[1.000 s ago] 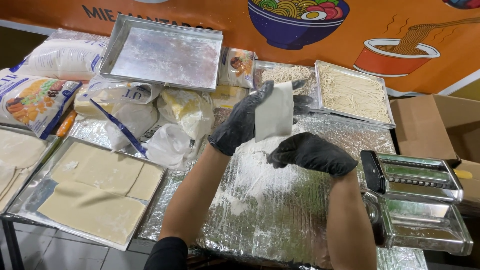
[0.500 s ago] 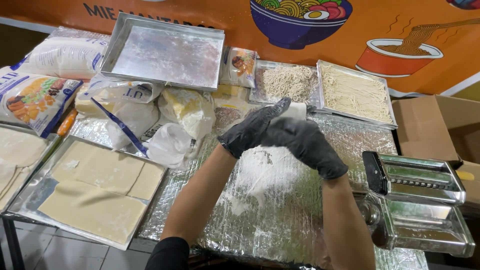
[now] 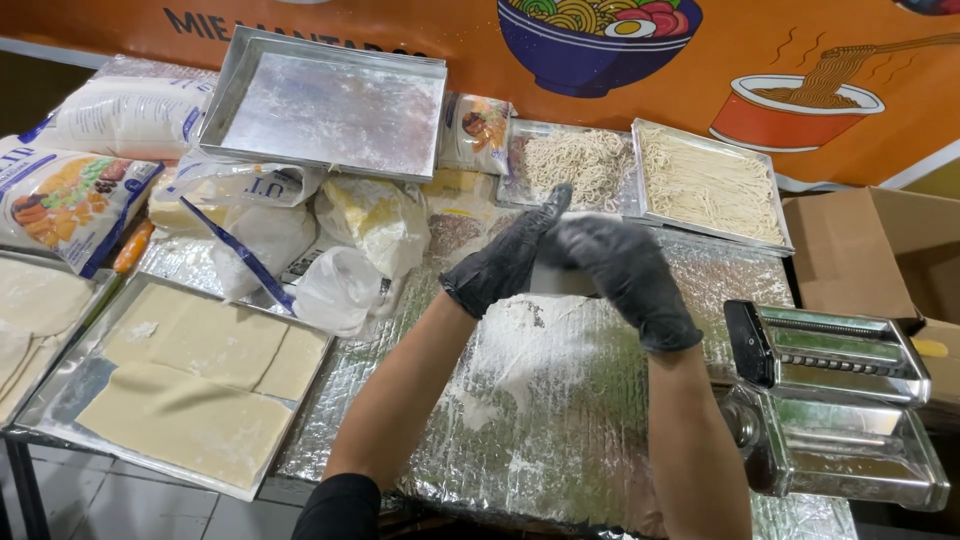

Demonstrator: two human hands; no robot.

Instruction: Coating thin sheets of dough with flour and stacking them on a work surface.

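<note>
both gloved hands meet above the floured foil tabletop (image 3: 560, 420), the left hand (image 3: 505, 262) and the right hand (image 3: 620, 275) pressed together around a pale piece of dough (image 3: 562, 283), which is mostly hidden between the palms. a tray of dough sheets (image 3: 190, 385) lies to the left, a metal pasta machine (image 3: 835, 400) sits at the right, and two trays of cut noodles (image 3: 705, 185) lie beyond the hands.

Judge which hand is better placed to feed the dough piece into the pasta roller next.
Probably the right hand. Both gloved hands press a pale dough piece between them above the floured foil, but the pasta roller stands on the right side, closer to that hand. The left hand would have to cross over.
</note>
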